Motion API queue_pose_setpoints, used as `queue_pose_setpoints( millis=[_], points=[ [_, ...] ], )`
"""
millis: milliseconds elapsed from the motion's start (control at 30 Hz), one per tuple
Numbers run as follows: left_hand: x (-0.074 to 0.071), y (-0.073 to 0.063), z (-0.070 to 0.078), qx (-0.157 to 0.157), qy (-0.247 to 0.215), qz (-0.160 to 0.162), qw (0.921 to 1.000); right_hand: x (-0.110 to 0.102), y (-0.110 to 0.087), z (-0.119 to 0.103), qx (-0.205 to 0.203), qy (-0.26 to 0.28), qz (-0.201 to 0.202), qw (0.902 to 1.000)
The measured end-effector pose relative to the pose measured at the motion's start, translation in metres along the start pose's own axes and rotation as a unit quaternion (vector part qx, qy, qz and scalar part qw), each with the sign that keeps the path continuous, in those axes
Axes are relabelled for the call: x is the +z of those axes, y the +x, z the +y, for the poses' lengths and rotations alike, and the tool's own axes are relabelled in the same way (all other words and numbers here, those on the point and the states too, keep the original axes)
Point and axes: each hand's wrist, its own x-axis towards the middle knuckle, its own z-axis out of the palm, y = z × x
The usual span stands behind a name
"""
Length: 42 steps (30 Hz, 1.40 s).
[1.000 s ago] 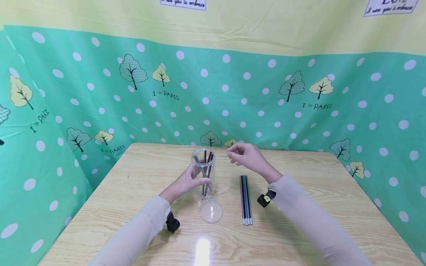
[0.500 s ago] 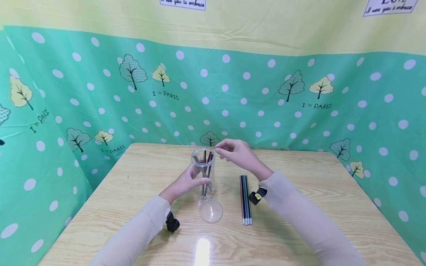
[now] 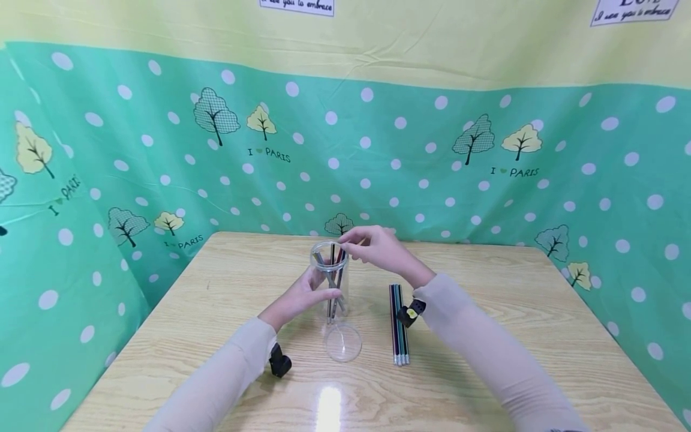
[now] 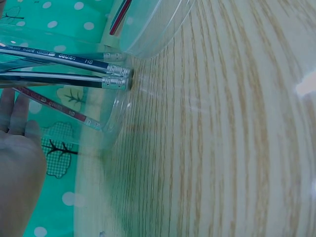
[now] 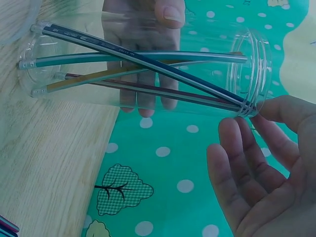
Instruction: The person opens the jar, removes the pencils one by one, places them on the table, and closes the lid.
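Observation:
My left hand point(image 3: 303, 295) grips a clear jar point(image 3: 345, 294) that stands upright on the table, its fingers behind the wall and its thumb in front. Several pencils point(image 5: 143, 64) lean crosswise inside, navy, teal, yellow and dark red. Their silver ends point(image 4: 118, 76) point down to the jar's base. At the open mouth is my right hand point(image 3: 380, 249), thumb and index finger brought together at the rim point(image 5: 259, 74) close to the pencil tips. Whether they pinch a pencil or only touch the rim, I cannot tell. The other right fingers are loosely bent.
A clear round lid point(image 3: 344, 343) lies on the wooden table point(image 3: 243, 270) just in front of the jar. To the right, several more pencils point(image 3: 398, 324) lie side by side, partly below the right wrist camera point(image 3: 410, 313). A green dotted cloth point(image 3: 378, 150) hangs behind the table.
My right hand has moved left, from a spot to the right of the jar to its rim. The left hand, jar, lid and loose pencils have stayed put.

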Motion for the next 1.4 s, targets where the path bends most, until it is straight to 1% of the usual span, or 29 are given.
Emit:
queue_pose_setpoints(
  millis=[167,300,533,700,833,1000,1233,1400],
  points=[
    [0.0,-0.002,0.001,-0.009,0.0,0.0,1.0,-0.001,0.002,-0.001,0.006,0.012,-0.02,0.9997],
    [0.0,-0.002,0.001,-0.018,0.002,-0.001,0.9998,-0.002,0.003,-0.002,0.017,0.021,-0.024,0.9993],
    [0.0,-0.002,0.002,-0.013,0.0,-0.001,0.9999,-0.002,0.003,-0.005,0.025,0.035,-0.024,0.9988],
    [-0.001,-0.001,0.001,-0.006,0.001,-0.005,1.0,-0.001,0.002,-0.005,0.023,0.023,-0.018,0.9993],
    [-0.001,-0.001,0.001,0.001,-0.002,-0.007,1.0,0.0,0.001,-0.004,0.014,0.005,-0.002,0.9999],
    [-0.001,-0.001,0.001,0.001,-0.006,-0.006,1.0,-0.001,0.0,-0.006,-0.002,-0.01,0.024,0.9997],
    [-0.001,-0.001,0.0,-0.004,0.004,-0.005,1.0,-0.006,-0.002,-0.01,-0.036,-0.007,0.067,0.997],
    [-0.001,-0.001,0.0,-0.008,0.005,-0.002,1.0,-0.01,-0.003,-0.014,-0.053,-0.003,0.093,0.9942]
  ],
)
